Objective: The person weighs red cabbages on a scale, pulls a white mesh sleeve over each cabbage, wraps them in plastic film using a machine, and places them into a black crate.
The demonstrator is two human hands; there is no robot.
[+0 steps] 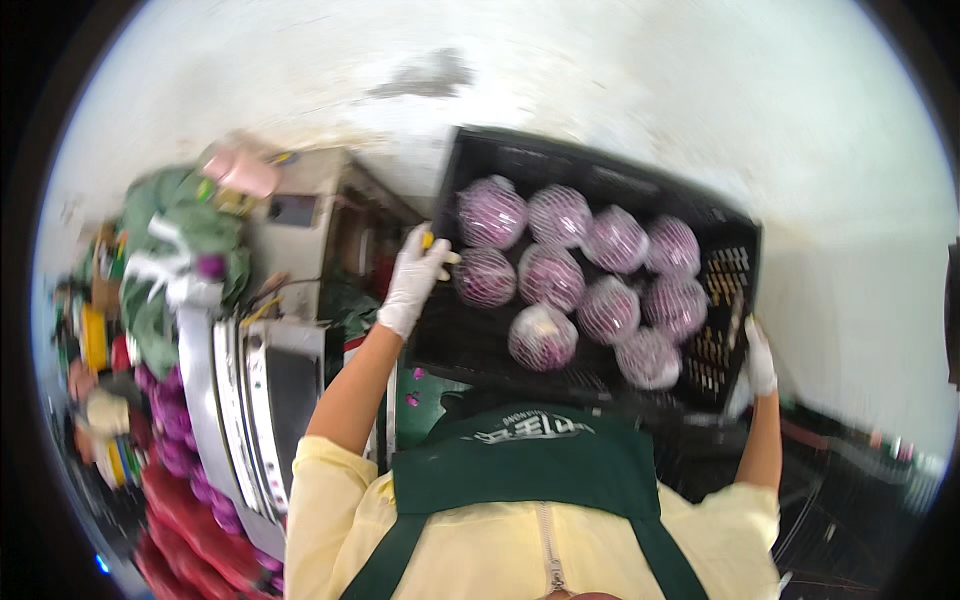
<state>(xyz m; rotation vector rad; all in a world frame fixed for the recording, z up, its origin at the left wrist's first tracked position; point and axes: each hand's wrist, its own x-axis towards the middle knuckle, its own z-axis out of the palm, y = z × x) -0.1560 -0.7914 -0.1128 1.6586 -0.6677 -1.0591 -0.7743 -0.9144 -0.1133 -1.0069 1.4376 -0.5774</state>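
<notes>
Held up in front of me is a black plastic crate (450,345), tilted down toward the right. Several red cabbages (551,277), each in white netting or wrap, lie inside it in rough rows. My left hand (412,280), in a white glove with yellow at the fingertips, grips the crate's left end. At the right end, my right hand (760,362), gloved the same way, is closed round the crate wall. The fingertips of both hands are partly hidden by the crate.
On the left stands a metal machine (250,400) beside a table (300,215) bearing a pink container (243,170). Loose purple cabbages (170,430) and red sacks (190,520) lie farther left. A pale wall (600,80) rises beyond the crate; black crates (870,520) are at lower right.
</notes>
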